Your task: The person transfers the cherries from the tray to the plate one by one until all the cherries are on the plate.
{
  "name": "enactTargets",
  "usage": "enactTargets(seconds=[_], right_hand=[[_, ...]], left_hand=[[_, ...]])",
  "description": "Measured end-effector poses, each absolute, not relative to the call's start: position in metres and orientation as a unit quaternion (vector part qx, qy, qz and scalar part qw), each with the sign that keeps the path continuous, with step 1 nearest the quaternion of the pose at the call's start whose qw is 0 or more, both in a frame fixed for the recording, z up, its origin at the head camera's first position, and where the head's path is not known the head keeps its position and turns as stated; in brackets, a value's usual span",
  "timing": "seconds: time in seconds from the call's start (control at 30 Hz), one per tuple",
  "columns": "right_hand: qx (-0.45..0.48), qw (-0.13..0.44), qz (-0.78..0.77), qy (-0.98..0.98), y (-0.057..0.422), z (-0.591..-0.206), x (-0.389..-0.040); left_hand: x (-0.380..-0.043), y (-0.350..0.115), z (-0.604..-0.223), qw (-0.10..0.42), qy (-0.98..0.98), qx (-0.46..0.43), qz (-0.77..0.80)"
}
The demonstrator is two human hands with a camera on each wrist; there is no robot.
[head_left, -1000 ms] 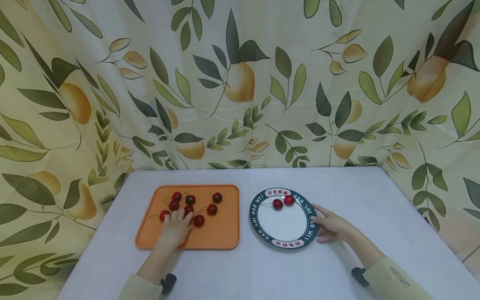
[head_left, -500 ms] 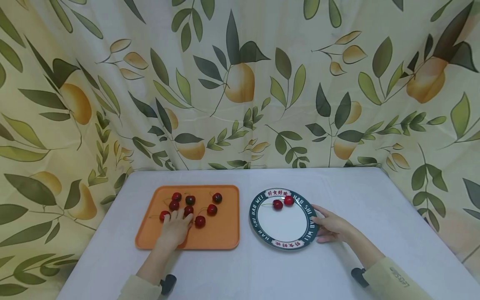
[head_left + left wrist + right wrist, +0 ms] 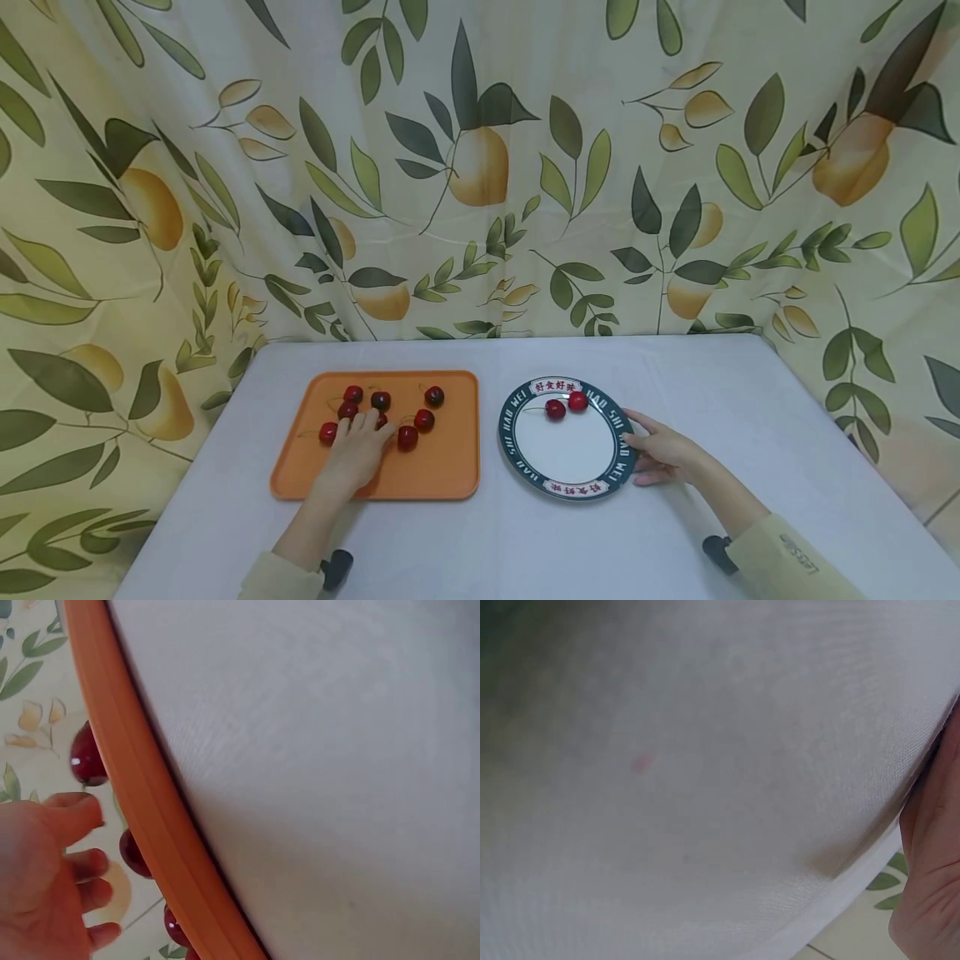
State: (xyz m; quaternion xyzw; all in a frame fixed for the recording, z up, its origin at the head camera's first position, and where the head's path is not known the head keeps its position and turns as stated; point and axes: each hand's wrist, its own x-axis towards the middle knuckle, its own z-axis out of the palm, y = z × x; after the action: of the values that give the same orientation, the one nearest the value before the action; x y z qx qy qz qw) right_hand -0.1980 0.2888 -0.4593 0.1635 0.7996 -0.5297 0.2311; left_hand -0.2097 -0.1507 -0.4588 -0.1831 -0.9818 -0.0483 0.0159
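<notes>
My left hand (image 3: pixel 351 457) is over the orange tray (image 3: pixel 450 483), among several dark red cherries with stems. Its fingers are loosely bent and spread, with the thumb beside a cherry (image 3: pixel 407 438). In the left wrist view, a gap separates the thumb (image 3: pixel 79 814) from the nearest cherry (image 3: pixel 88 757); nothing is seen in the grasp. The fingers partly cover another cherry. My right hand (image 3: pixel 667 450) holds the right rim of a white plate (image 3: pixel 570 454) with a dark green lettered border. Two cherries (image 3: pixel 556 409) lie near the plate's far side.
The tray and plate stand side by side on a white-covered table (image 3: pixel 495 550). A leaf-and-fruit patterned curtain (image 3: pixel 480 250) hangs behind the table. Dark wrist devices (image 3: pixel 337 569) sit on both wrists. The right wrist view shows mostly white cloth and part of the right hand.
My left hand has shifted slightly up and to the right. The cherry by its thumb has rolled or slid a little to the right. My right hand and the plate have stayed in place.
</notes>
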Motion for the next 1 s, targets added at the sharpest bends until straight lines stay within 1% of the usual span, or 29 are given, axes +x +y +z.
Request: enactTargets(seconds=[0.13,0.27,0.43,0.57,0.63,0.8,0.9,1.0], right_hand=[[0.165,0.232,-0.531,0.798,0.289,-0.459,-0.197],[0.166,0.232,-0.531,0.798,0.29,-0.458,-0.197],[0.165,0.232,-0.53,0.799,0.291,-0.458,-0.197],[0.168,0.229,-0.531,0.798,0.291,-0.458,-0.198],[0.168,0.229,-0.532,0.797,0.291,-0.458,-0.198],[0.168,0.231,-0.532,0.797,0.291,-0.458,-0.197],[0.168,0.23,-0.533,0.797,0.29,-0.457,-0.198],[0.168,0.231,-0.533,0.796,0.289,-0.457,-0.197]], left_hand=[[-0.215,-0.144,-0.457,0.024,-0.978,-0.203,-0.053],[-0.22,-0.132,-0.453,0.045,-0.972,-0.224,-0.054],[-0.227,-0.109,-0.445,0.076,-0.963,-0.255,-0.049],[-0.235,-0.086,-0.44,0.085,-0.959,-0.268,-0.048],[-0.238,-0.073,-0.437,0.076,-0.96,-0.267,-0.04],[-0.246,-0.039,-0.433,0.033,-0.965,-0.259,-0.029],[-0.249,-0.02,-0.432,0.022,-0.965,-0.262,-0.02],[-0.25,-0.003,-0.43,0.021,-0.962,-0.273,-0.004]])
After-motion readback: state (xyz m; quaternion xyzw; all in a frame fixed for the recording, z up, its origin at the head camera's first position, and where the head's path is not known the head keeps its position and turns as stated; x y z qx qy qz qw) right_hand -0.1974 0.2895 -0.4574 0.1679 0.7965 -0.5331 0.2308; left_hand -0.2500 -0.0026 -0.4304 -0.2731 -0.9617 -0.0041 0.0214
